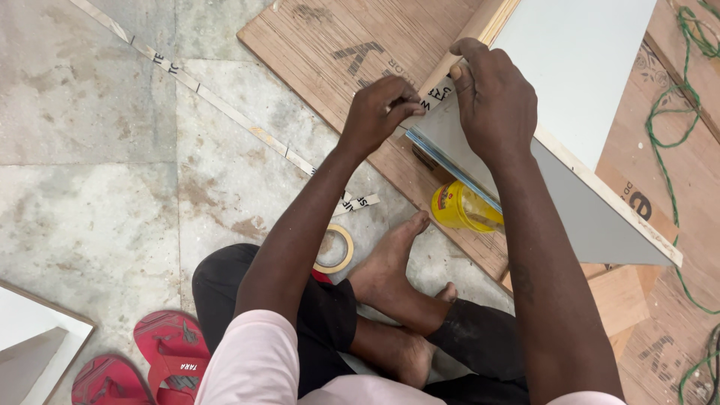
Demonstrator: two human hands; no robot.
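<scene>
Floor [90, 150]: pale mottled stone; person sits on it, legs folded. Plywood sheet [330, 67] lies flat along the floor's far side, dark stencilled lettering on its face.

White laminated panel [577, 60] rests tilted over the plywood, its near corner raised toward the person. Long printed edge strip [225, 112] trails from that corner diagonally across the floor to the far left edge.

Step in hand, as judged: pressing the strip onto the panel's raw edge at the near corner. Left hand [379, 112]: fingers pressed together, pinching the strip against the edge. Right hand [495, 105]: fingers curled over the panel's edge, holding it steady.

Red sandals [150, 360]: near left corner of the floor. Yellow jar [457, 206], red label patch, under the panel corner. Tape roll [335, 249], tan ring, beside the foot.
</scene>
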